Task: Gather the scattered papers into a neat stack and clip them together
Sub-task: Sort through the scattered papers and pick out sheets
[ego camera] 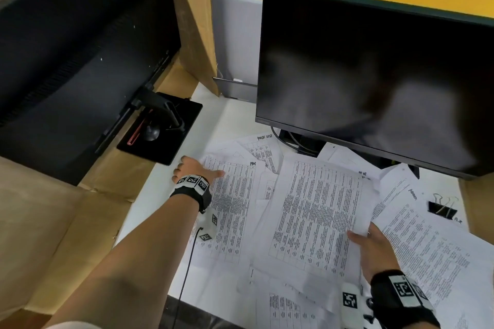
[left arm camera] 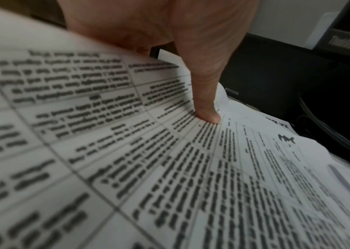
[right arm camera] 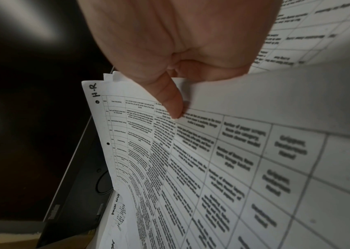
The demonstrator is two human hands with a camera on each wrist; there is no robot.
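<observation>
Several printed sheets lie scattered and overlapping on the white desk (ego camera: 160, 195). My left hand (ego camera: 197, 169) pinches the far left edge of the left sheet (ego camera: 235, 211). In the left wrist view its thumb (left arm camera: 206, 101) presses on top of that sheet (left arm camera: 127, 151), and the fingers are hidden beneath. My right hand (ego camera: 369, 238) pinches the near right corner of the middle sheet (ego camera: 315, 211). Its thumb (right arm camera: 170, 101) lies on the print and the sheet (right arm camera: 212, 168) is lifted slightly. Black binder clips (ego camera: 441, 208) rest on papers at the right.
A dark monitor (ego camera: 374, 75) stands behind the papers, its stand and cables partly under them. A second monitor (ego camera: 80, 61) and its black base (ego camera: 160, 131) sit on the left over cardboard (ego camera: 66, 235). More sheets (ego camera: 433, 254) spread to the right and front edge.
</observation>
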